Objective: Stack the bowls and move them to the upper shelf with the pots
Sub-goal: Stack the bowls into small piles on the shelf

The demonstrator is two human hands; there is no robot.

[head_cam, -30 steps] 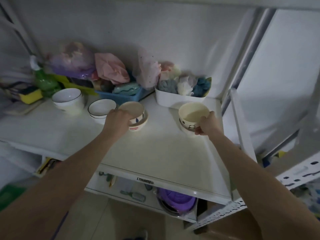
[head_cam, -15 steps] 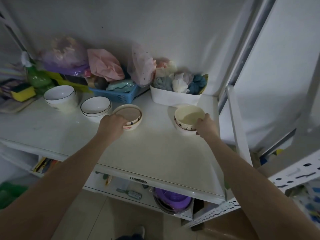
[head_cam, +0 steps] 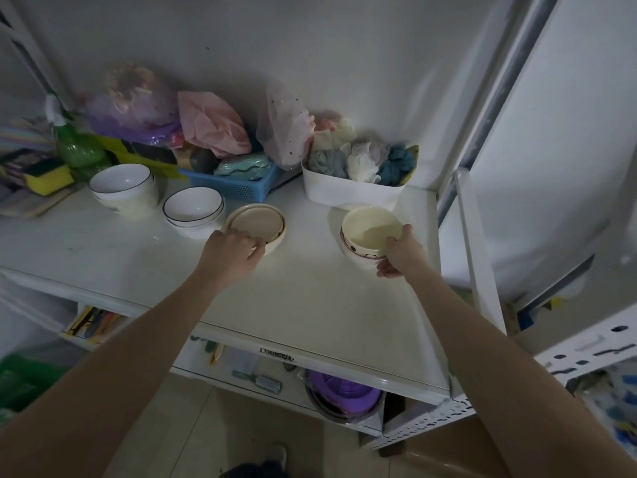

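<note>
Our left hand (head_cam: 231, 251) gripping tan bowl (head_cam: 255, 225) rim; right hand (head_cam: 400, 254) clamped round cream bowl (head_cam: 371, 229), both on shelf (head_cam: 310, 305).
</note>
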